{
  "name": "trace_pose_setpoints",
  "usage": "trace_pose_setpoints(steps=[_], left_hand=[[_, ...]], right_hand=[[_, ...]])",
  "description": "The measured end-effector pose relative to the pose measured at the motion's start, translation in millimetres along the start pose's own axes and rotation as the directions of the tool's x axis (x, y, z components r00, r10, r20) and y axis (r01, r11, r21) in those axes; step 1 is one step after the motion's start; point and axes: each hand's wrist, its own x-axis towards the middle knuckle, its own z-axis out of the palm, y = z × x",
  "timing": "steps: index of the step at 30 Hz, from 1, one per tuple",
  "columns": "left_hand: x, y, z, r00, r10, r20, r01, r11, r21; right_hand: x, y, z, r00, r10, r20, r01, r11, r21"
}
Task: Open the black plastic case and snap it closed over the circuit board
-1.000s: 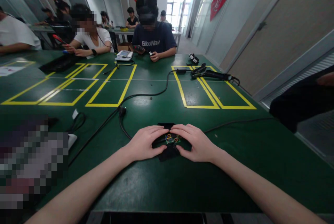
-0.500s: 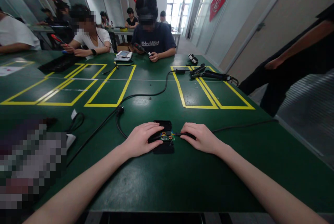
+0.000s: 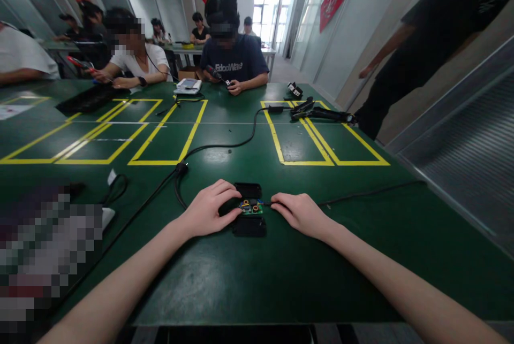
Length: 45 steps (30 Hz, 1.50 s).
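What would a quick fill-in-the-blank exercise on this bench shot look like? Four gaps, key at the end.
1. The circuit board lies between ____ (number) flat black pieces.
2. The left hand is at the board's left end, while the right hand pinches the cable at its ____ end.
3. The tabletop is ____ in colour.
4. The tape outlines on it are ____ in colour.

Missing words: two; right; green; yellow.

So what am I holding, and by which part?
Right hand pinches the black cable near the circuit board; left hand is at the board's left end, its grip unclear.
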Motion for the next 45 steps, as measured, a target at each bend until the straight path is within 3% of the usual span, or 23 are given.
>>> trace_pose_setpoints(steps=[8,15,22,32,45], left_hand=[[-4,-10,-6.2,0.980,-0.112,0.162,0.111,0.994,0.012],[1,3,-0.3,0.967,-0.159,0.200,0.130,0.980,0.149],[9,10,-1.3,0.922,-0.266,0.281,0.192,0.946,0.262],[9,4,10.0,0.929,-0.241,0.282,0.146,0.936,0.320],[12,-5,7.5,0.933,-0.212,0.292,0.110,0.937,0.331]], right_hand=[[2,0,0,0.997,0.057,0.059,-0.057,0.998,-0.004],[5,-5,0,0.992,0.070,0.107,-0.061,0.994,-0.087],[6,-9,-2,0.994,0.049,0.101,-0.039,0.994,-0.100],[6,-7,3,0.995,0.084,0.055,-0.077,0.991,-0.112],[20,-19,-2,0.959,0.264,0.100,-0.241,0.950,-0.198]])
